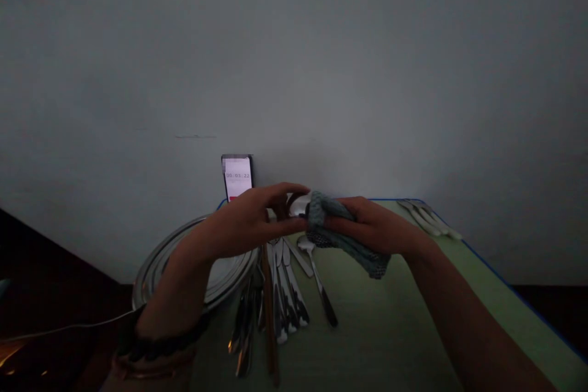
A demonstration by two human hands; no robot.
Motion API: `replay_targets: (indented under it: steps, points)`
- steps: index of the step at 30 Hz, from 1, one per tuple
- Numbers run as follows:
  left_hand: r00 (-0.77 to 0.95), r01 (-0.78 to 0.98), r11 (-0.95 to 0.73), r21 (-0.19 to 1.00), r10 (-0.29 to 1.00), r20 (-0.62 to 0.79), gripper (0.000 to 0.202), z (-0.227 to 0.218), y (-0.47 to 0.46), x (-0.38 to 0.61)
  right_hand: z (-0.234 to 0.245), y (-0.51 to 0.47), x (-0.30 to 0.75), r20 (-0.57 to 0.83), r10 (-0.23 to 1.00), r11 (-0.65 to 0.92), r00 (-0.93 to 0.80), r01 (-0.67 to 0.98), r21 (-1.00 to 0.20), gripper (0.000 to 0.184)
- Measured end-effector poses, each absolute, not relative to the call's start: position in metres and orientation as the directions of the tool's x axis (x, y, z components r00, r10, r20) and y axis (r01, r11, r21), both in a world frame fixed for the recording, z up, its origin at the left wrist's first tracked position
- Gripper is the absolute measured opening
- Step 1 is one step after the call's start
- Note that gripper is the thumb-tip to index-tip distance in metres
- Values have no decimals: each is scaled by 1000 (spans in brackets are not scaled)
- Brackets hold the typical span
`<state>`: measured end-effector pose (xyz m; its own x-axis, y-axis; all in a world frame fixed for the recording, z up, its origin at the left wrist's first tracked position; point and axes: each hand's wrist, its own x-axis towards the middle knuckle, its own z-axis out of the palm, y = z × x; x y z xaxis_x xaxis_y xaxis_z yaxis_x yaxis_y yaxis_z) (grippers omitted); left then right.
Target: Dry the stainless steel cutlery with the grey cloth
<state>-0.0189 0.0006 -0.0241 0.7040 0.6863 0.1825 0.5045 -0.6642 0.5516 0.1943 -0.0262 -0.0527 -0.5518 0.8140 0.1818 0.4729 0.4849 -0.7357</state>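
Note:
In the head view, my left hand (pixel 250 217) is closed on a shiny metal spoon (pixel 299 204); its rounded bowl shows between thumb and fingers. A grey-green knitted cloth (pixel 337 226) wraps the rest of the spoon, so its handle is hidden. My right hand (pixel 374 225) grips that cloth, thumb and fingers pressed against it. Both hands meet above the table. Just below them lies another spoon (pixel 316 269) with a dark-looking handle. Several knives and other cutlery (pixel 287 294) lie side by side left of it, next to brown chopsticks (pixel 270 324).
Large round metal trays or plates (pixel 151 263) sit at the left, partly behind my left arm. A phone (pixel 237 177) showing a timer leans at the wall. Several white-handled forks (pixel 429 220) lie at the table's (pixel 390 331) far right edge. A white cable (pixel 68 326) runs off left.

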Motion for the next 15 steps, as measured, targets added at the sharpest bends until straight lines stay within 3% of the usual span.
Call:
replay_targets:
  steps: [7,15]
  points:
    - [710,505,-744,437,646,280,46,-21,4,-22,-60,-23,196,129,803,392,-582,353,-849,31]
    - [741,498,-784,370,607,288,47,-18,4,-23,-66,-23,197,57,816,257,-575,272,-927,34]
